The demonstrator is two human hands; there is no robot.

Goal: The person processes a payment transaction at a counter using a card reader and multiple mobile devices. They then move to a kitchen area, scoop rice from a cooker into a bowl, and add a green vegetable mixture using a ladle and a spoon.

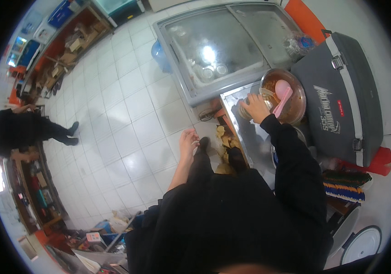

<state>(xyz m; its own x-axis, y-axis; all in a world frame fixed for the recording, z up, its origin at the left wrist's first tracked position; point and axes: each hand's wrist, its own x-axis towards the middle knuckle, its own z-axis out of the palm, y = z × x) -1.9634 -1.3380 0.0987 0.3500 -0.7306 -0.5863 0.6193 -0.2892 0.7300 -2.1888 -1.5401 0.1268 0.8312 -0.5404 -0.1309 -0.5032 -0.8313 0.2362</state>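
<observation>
My right hand (256, 108) reaches over a metal-topped counter (233, 99), its fingers curled down around a small round glass-like container (244, 112). Most of that container is hidden under the hand. Just beyond it sits a steel bowl (301, 98) with reddish-brown food inside. A pink ladle (283, 98) rests in the bowl, its handle pointing toward me, with a paler utensil (267, 94) beside it. Held out over the floor, my left hand (188, 142) has loosely bent fingers, apart, with nothing in them.
A glass-topped chest freezer (213, 45) stands ahead, with a blue water jug (160, 57) at its side. To the right is a large grey cooler box (341, 96). Another person (26, 128) stands far left by shelves. Cluttered goods (113, 228) lie at lower left.
</observation>
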